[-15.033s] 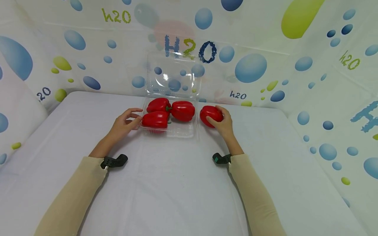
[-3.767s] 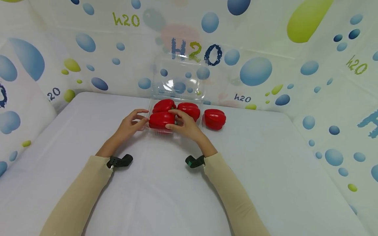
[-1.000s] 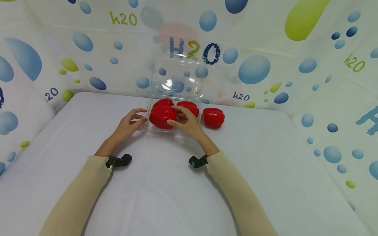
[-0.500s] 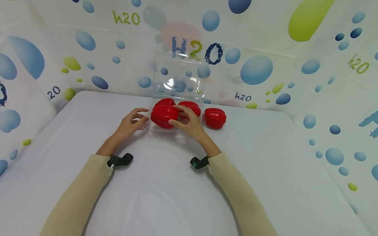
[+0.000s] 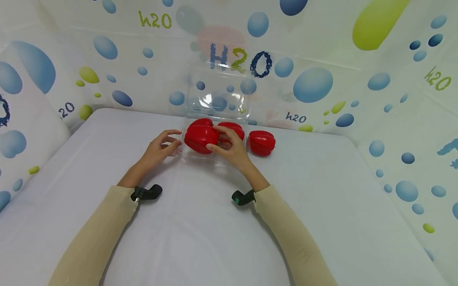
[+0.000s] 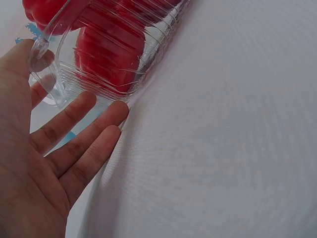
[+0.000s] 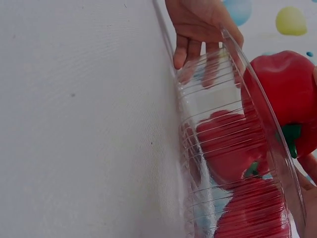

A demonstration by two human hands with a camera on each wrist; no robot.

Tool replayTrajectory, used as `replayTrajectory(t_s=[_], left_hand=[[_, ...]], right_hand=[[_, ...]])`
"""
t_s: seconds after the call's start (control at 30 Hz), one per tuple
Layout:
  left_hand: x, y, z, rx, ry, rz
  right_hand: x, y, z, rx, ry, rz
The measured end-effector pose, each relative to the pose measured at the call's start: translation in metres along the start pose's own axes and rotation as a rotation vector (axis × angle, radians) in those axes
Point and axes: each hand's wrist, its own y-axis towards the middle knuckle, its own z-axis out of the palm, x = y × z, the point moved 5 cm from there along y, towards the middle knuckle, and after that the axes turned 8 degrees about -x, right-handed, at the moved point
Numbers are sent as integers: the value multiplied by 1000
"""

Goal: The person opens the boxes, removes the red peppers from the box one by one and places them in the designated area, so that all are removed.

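My right hand (image 5: 230, 151) grips a glossy red bell pepper (image 5: 201, 140) from its right side. In the right wrist view this pepper (image 7: 282, 87) is up at the rim of a clear plastic clamshell container (image 7: 265, 101), its green stem facing the hand. My left hand (image 5: 160, 149) pinches the container's left rim between thumb and a finger; the other fingers (image 6: 81, 171) stretch out under the edge. Inside the container lie a back-left bell pepper (image 5: 202, 121), mostly hidden behind the held one, and a right bell pepper (image 5: 234, 129), partly covered by my fingers.
Another red bell pepper (image 5: 262, 143) lies on the white tablecloth (image 5: 200, 230), just right of the container. The transparent lid (image 5: 218, 91) stands raised at the back, against the patterned curtain (image 5: 311, 47).
My right hand has left the pepper outside the container and moved left to the front-left one inside. That pepper is now raised and tilted. The left hand keeps its place on the rim.
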Motion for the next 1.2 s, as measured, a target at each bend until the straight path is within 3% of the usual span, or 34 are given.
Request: replayTrajectory(t_s=[0.67,0.83,0.9,1.07,1.2], left_hand=[[-2,-1,-1,-6,-9,18],[-27,-10,-2,11,-6,-1],[-29,-10,-2,13,0,-10],[-2,1,-1,1,-6,-5],[2,2,-2,-3,-12,-2]], right_hand=[[-1,-4,-10,-27,30,4],[-1,-6,-14,-36,32,-1],[-1,-7,-15,-39,29,4],[-2,-8,-19,-42,29,2],[-2,-9,-21,-48,32,1]])
